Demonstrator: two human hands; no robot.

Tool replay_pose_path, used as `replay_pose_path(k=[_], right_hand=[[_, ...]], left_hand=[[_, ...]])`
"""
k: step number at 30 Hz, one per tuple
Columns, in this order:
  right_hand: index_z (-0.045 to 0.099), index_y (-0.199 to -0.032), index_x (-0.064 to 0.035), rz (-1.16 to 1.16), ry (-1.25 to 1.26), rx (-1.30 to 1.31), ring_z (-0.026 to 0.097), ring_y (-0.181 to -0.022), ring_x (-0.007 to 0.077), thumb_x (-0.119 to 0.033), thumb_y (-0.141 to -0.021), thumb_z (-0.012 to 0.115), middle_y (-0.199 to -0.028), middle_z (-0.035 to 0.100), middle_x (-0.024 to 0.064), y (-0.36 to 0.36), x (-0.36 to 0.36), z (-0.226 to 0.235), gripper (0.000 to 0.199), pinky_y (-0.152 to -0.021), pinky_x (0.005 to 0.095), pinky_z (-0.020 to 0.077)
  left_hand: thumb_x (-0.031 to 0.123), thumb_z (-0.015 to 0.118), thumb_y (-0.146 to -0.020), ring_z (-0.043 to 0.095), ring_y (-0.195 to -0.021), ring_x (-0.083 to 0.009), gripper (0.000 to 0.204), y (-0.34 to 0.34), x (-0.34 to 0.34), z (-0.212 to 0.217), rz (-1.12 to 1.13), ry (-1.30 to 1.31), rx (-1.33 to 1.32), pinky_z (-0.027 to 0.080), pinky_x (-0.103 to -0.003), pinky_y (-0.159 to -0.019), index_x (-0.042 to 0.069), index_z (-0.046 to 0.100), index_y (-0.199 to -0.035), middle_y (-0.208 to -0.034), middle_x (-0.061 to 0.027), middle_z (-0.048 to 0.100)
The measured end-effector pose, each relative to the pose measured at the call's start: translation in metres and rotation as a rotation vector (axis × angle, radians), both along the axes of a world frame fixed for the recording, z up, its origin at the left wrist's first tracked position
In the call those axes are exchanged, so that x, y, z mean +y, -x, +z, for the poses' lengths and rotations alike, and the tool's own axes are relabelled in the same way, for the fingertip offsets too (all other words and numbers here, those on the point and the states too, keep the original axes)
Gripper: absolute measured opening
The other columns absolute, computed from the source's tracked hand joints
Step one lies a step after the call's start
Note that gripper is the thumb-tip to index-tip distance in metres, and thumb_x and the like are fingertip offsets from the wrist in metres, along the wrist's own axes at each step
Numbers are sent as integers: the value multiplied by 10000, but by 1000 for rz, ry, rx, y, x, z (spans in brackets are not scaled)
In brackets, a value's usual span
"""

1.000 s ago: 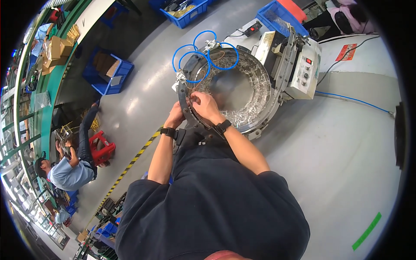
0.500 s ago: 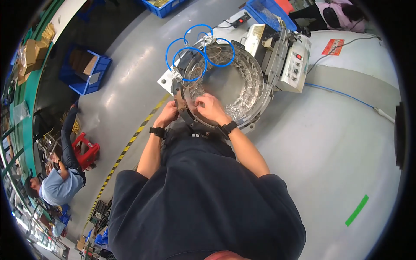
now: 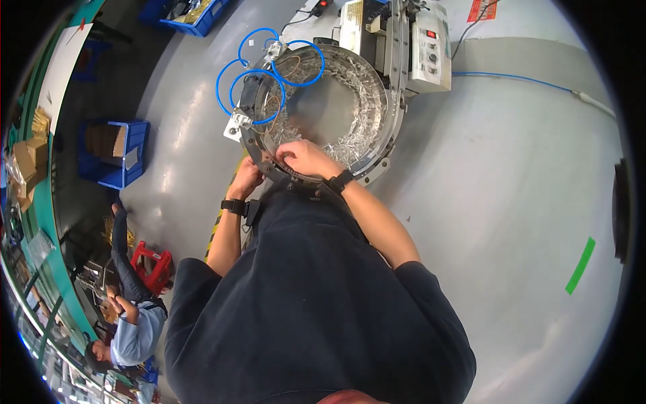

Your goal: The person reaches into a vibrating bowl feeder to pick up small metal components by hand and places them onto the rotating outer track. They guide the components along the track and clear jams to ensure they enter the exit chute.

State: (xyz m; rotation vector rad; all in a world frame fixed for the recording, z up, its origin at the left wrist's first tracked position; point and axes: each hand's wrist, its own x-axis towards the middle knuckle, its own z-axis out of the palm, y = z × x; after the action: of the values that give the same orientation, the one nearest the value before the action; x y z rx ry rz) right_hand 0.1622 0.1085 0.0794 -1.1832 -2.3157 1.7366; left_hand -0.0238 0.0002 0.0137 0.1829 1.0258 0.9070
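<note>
A round metal feeder bowl point(image 3: 377, 145) full of small shiny metal parts point(image 3: 346, 145) stands in front of me. My right hand point(image 3: 301, 156) rests on the bowl's near rim, fingers curled down at the track; what is under them is hidden. My left hand point(image 3: 247, 176) presses against the outside of the rim at its lower left. Both wrists carry black bands. Blue air tubes point(image 3: 242, 84) loop over the bowl's left side.
A beige control box with switches point(image 3: 425, 47) sits behind the bowl. A blue hose point(image 3: 511, 77) runs across the grey floor. Blue bins point(image 3: 114, 151) stand at left. Another person point(image 3: 131, 323) sits near a red stool point(image 3: 153, 264). Green tape point(image 3: 580, 265) marks the floor.
The view has tilted so the bowl sits higher and nearer the middle. My hands have stayed on the bowl's near rim, the left slipping lower on its outside.
</note>
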Motion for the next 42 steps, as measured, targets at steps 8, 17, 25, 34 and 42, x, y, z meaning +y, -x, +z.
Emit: replay_pose_path(k=[8,17,25,34,42], right_hand=[[730,-846,-114,98,-55,-189,658,-811,333,-101,-779,527,-818,692,133,-43,4,8,214,-725,408,511],[710,-958,-96,-107,-48,-288,631,-738,245,-95,-807,609,-770,648,115,-79,11,14,182,-689,341,498],[650,-1067,-66,-149,-248,59,646,-847,320,-133,-759,643,-863,666,124,-40,3,-2,316,-742,405,512],[633,-1021,-36,194,-265,21,643,-787,357,-187,-767,663,-834,657,149,-43,24,-42,297,-731,388,518],[608,-970,1,-4,224,-3,682,-748,230,-108,-842,626,-823,658,111,-47,66,-44,169,-672,330,563]], left_hand=[[104,588,-899,449,-494,-65,94,-7,-5,-5,-375,-116,170,293,-225,-428,64,667,-869,-671,9,566],[85,571,-884,484,-571,-64,97,-25,-8,0,-335,-101,211,316,-230,-469,64,615,-800,-686,32,537],[60,595,-874,554,-663,-86,142,-52,-20,0,12,-19,218,414,-241,-532,-1,679,-970,-784,-7,624],[83,573,-909,545,-601,-71,110,-77,-41,-15,507,26,325,388,-223,-493,39,665,-950,-722,21,602],[136,545,-952,526,-582,-46,164,-111,-27,24,900,61,372,373,-201,-480,42,650,-1036,-733,38,607]])
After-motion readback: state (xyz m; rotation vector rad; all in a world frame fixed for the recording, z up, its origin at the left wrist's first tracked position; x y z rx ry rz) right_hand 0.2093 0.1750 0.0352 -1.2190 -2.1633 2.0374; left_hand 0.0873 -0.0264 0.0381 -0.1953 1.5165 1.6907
